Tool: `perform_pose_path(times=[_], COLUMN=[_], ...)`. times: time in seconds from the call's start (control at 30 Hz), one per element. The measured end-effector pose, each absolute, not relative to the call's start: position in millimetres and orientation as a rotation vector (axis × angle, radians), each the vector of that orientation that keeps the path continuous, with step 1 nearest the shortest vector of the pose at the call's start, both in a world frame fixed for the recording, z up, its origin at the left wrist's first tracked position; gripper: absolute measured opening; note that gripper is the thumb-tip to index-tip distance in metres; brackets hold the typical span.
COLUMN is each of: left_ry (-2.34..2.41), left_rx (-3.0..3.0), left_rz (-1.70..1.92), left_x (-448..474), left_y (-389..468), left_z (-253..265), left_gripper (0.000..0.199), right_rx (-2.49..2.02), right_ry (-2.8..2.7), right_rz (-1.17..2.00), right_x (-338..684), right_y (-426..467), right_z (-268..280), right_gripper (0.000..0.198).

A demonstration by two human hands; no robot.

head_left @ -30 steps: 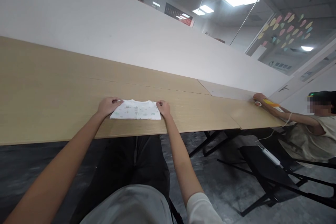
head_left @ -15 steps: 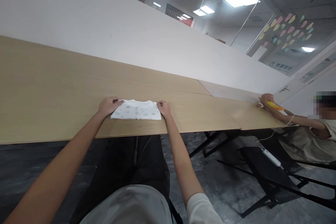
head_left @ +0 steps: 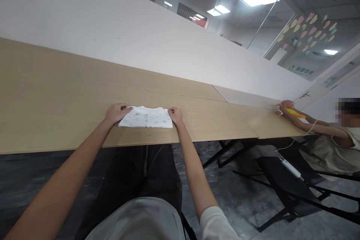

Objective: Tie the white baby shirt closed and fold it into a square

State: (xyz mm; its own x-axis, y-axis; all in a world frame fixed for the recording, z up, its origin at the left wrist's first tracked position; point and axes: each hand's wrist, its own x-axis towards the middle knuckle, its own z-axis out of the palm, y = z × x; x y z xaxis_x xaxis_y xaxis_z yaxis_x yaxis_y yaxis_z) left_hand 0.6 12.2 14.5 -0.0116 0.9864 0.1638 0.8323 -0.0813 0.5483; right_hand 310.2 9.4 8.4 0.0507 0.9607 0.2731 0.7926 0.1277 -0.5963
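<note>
A small white garment with a scattered coloured print lies folded into a wide, low shape near the table's front edge. Its upper edge dips slightly like a neckline, and a crease or seam runs down its middle. My left hand grips the upper left corner, thumb on top and fingers tucked out of sight. At the upper right corner, my right hand pinches the cloth between thumb and curled fingers. Both forearms reach in from below.
The long wooden table runs along a white wall. At its right end a co-worker handles a doll in yellow. A black folding chair carries a white power strip with a cable.
My hands and the garment stay where they were. Far right, the co-worker's hands have shifted slightly around the doll.
</note>
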Motion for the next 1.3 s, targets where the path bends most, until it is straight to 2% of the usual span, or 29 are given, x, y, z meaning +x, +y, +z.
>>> perform_pose_path(times=[0.63, 0.83, 0.93, 1.03, 1.17, 1.3], left_ry=[1.89, 1.869, 1.865, 1.847, 1.843, 1.883], left_rx=[1.971, 1.982, 1.971, 1.975, 1.96, 1.903], left_rz=[0.811, 0.842, 0.84, 0.841, 0.831, 0.798], left_x=[0, -1, -2, -2, -1, 1], left_y=[13, 14, 15, 14, 13, 13], left_z=[12, 10, 10, 11, 12, 14], left_gripper=[0.055, 0.055, 0.055, 0.057, 0.056, 0.053], right_rx=[-1.674, -1.513, -1.288, -0.988, -0.787, -0.678], right_ry=[-1.73, -1.312, -1.193, -1.3, -1.457, -1.486], right_rz=[0.39, 0.481, 0.408, 0.396, 0.262, 0.112], right_x=[309, 299, 277, 245, 204, 181], right_y=[5, -8, -42, -103, -202, -285], right_z=[12, 30, 55, 89, 128, 136], right_gripper=[0.018, 0.018, 0.016, 0.015, 0.032, 0.049])
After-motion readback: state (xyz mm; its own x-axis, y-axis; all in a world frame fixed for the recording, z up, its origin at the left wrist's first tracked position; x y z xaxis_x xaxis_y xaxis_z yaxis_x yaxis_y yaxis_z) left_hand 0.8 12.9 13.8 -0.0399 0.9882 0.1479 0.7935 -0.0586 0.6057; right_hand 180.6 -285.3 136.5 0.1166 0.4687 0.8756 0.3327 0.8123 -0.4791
